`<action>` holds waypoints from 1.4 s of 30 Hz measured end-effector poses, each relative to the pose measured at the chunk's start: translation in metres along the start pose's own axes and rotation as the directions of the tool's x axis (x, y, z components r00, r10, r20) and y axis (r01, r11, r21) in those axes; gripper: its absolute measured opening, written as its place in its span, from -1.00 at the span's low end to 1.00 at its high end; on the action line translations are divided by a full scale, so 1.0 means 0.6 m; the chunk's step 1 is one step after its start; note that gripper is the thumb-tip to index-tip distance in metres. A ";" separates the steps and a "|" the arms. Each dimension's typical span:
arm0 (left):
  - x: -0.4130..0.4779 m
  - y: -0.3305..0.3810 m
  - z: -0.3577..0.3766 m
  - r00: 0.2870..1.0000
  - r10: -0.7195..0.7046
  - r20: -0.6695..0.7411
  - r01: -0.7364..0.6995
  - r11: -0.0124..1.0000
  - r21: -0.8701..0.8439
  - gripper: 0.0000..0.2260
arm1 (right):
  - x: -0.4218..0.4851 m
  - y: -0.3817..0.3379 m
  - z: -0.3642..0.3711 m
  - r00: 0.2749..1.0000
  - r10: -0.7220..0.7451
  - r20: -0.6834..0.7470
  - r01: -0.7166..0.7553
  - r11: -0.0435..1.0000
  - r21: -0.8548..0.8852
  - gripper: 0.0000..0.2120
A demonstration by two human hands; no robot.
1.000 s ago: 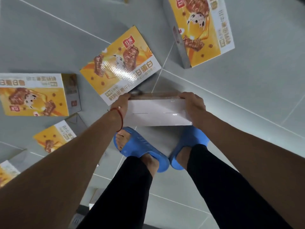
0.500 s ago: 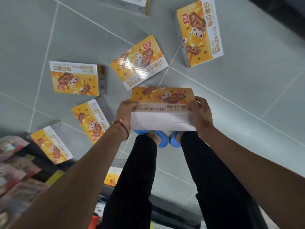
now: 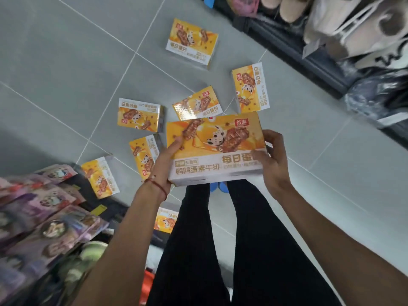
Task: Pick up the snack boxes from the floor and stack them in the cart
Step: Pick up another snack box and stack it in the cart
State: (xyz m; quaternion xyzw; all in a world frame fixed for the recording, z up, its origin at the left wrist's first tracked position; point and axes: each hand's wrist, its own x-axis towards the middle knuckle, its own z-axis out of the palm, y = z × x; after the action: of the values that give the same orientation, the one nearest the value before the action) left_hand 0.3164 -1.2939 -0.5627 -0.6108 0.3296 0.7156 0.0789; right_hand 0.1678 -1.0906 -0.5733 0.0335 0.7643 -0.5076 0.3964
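The held box (image 3: pixel 215 149) is between the left hand (image 3: pixel 171 154) and the right hand (image 3: pixel 272 160). On the floor (image 3: pixel 66 62), three boxes (image 3: pixel 139 114) lie left of it and three further boxes (image 3: pixel 191 41) lie beyond it.

Count as inspected: you have eight snack boxes (image 3: pixel 140 114) in view, made up of one held box (image 3: pixel 215 146) and seven floor boxes (image 3: pixel 192 41). Two hands, your left hand (image 3: pixel 165 160) and right hand (image 3: pixel 273 166). One red wrist cord (image 3: pixel 157 184). Two blue slippers (image 3: pixel 217 186). The shelf packets (image 3: pixel 50 202) are too blurred to count.
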 end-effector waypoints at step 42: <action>-0.420 0.026 0.308 0.833 0.055 0.550 -0.434 0.683 0.588 -0.17 | -0.537 -0.067 -0.196 0.791 0.268 -0.550 0.247 0.682 0.688 -0.63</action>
State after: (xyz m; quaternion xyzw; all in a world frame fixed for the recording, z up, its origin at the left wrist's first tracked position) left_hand 0.2173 -1.1283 -0.3168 -0.2821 0.6225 0.6734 0.2819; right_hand 0.3029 -0.9025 -0.3171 0.3554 0.5813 -0.7272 0.0828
